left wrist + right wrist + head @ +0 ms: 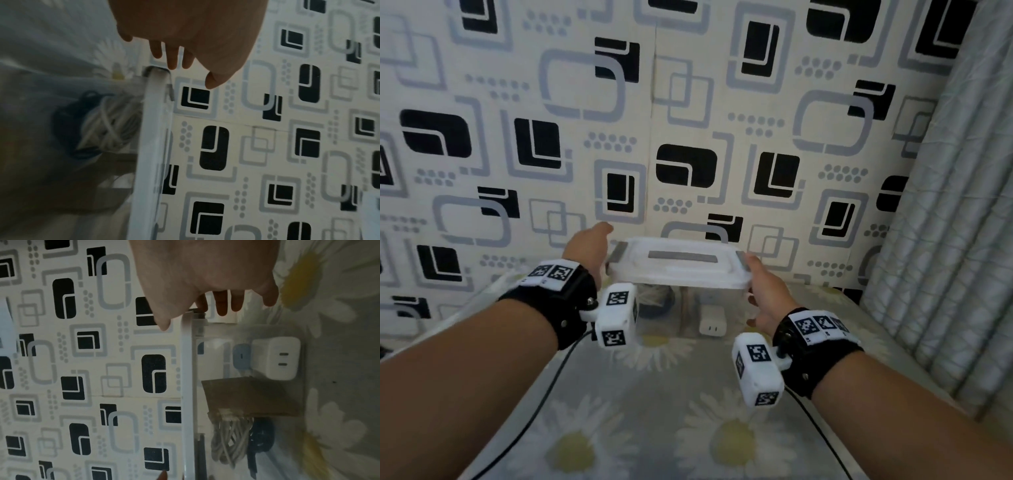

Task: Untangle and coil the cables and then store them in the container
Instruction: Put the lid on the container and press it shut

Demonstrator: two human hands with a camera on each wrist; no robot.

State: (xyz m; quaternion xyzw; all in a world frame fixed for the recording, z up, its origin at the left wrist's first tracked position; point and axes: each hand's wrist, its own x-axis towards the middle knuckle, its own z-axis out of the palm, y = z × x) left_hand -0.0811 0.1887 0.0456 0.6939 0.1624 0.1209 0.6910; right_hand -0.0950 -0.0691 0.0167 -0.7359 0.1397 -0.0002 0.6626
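Cables (230, 443) coiled inside clear container (685, 318) on flowered surface (654, 411), near wall. Lid (678, 263) held over container, left hand (589, 253) and right hand (767, 291) gripping opposite ends.

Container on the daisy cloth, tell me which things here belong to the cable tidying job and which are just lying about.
Part of the job:
- clear container
- its lid, left hand and right hand at its ends
- coiled white cable
- coiled dark cable
- white charger
- blue adapter
- cardboard divider

Just there:
- daisy cloth
- patterned wall
- curtain
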